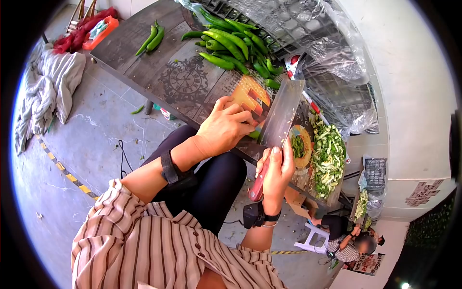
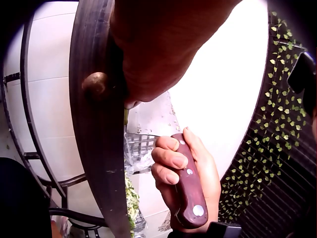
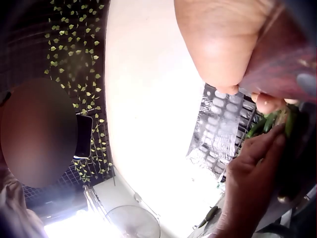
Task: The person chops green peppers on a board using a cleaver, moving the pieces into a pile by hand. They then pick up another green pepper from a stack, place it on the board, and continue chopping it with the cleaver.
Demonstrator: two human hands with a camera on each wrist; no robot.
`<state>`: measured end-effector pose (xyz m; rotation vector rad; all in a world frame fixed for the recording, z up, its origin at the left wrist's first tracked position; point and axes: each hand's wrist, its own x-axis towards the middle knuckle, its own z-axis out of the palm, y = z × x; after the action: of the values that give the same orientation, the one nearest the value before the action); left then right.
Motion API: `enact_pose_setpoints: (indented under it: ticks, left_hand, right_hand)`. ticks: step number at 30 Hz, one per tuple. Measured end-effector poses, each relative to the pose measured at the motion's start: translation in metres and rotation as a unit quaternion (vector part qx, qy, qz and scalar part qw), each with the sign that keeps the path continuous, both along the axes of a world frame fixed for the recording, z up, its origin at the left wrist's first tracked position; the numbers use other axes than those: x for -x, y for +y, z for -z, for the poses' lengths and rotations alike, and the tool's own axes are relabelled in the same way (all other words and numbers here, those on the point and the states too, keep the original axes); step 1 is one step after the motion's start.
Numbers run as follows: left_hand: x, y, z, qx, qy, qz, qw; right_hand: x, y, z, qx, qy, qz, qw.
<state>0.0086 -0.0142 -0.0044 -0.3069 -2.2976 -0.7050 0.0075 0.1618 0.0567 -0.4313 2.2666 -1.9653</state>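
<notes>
R hand [image 1: 278, 169] grips the cleaver [image 1: 281, 120] handle & L hand [image 1: 226, 126] pins a green pepper [image 1: 255, 135] on the counter [image 1: 144, 62], so tuck L fingertips back, chop straight down w/ small slow cuts.

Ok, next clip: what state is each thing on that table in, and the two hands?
Cleaver: blade down on the table, handle gripped.
Right hand: grips the cleaver's red handle.
Left hand: fingers curled, pressing a pepper beside the blade.
Whole green peppers: piled, uncut.
Cut pepper pieces: heaped right of the cleaver.
</notes>
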Motion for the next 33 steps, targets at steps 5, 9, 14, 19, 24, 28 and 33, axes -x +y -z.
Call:
enact_pose_setpoints:
  ticks: [5,9,14,19,24,28,33]
  left_hand:
    - [0.001,0.001,0.002,0.000,0.002,-0.005,1.000]
    - [0.000,0.001,0.001,0.007,-0.019,-0.001,1.000]
    - [0.001,0.000,0.001,0.003,-0.013,-0.013,1.000]
    - [0.002,0.001,0.004,0.010,-0.017,-0.009,1.000]
    - [0.003,0.001,0.003,-0.002,-0.010,0.002,1.000]
    - [0.002,0.000,0.003,-0.003,-0.010,0.009,1.000]
    - [0.001,0.002,0.002,0.014,-0.016,-0.011,1.000]
  right_hand:
    - [-0.005,-0.001,-0.002,-0.026,-0.001,0.004,1.000]
    - [0.003,-0.005,-0.005,-0.003,-0.021,0.011,1.000]
    - [-0.006,0.001,-0.005,-0.013,-0.023,0.007,1.000]
    - [-0.006,-0.001,-0.006,-0.022,-0.028,0.019,0.999]
    - [0.003,-0.008,-0.008,0.004,-0.050,0.019,0.999]
    - [-0.009,-0.002,-0.006,-0.025,-0.044,0.018,0.999]
    - [-0.004,-0.005,-0.009,-0.035,-0.047,0.028,0.998]
